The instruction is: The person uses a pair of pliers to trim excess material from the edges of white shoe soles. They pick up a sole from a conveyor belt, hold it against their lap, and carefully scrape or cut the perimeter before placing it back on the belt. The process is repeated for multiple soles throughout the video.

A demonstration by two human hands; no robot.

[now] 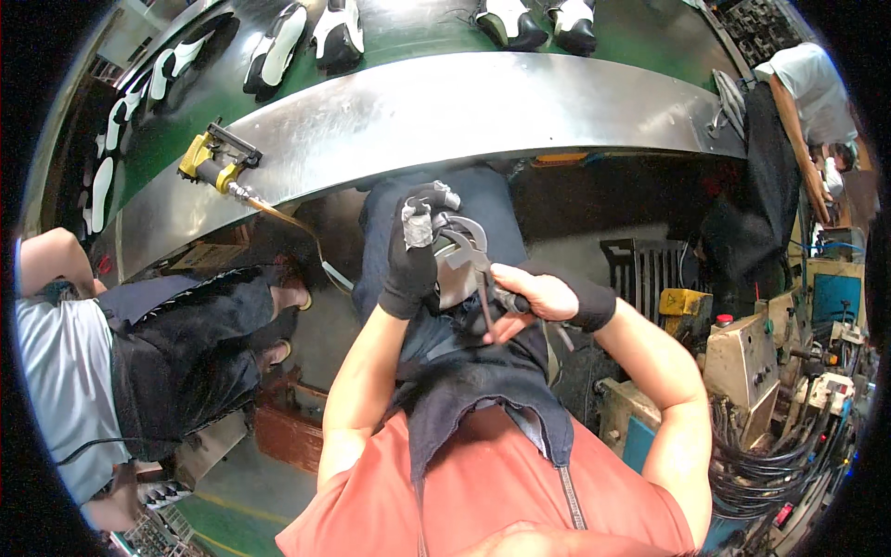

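Above the lap, the right hand [546, 299] closed round the handles of metal pincers [477, 249], their curved head over a pale workpiece [457, 284], the dark-gloved left hand [414, 255], fingertips taped, curled round the piece's far end, a yellow air tool [215, 165] lay on the metal bench edge [445, 107].

The head view, the left of a side-by-side fisheye pair, looks steeply down over the shirt [492, 473], nearest at the lower edge, to the hands [415, 255] close by around mid-frame, with the table [445, 102] farther off, bowed across the top inside a round dark rim.
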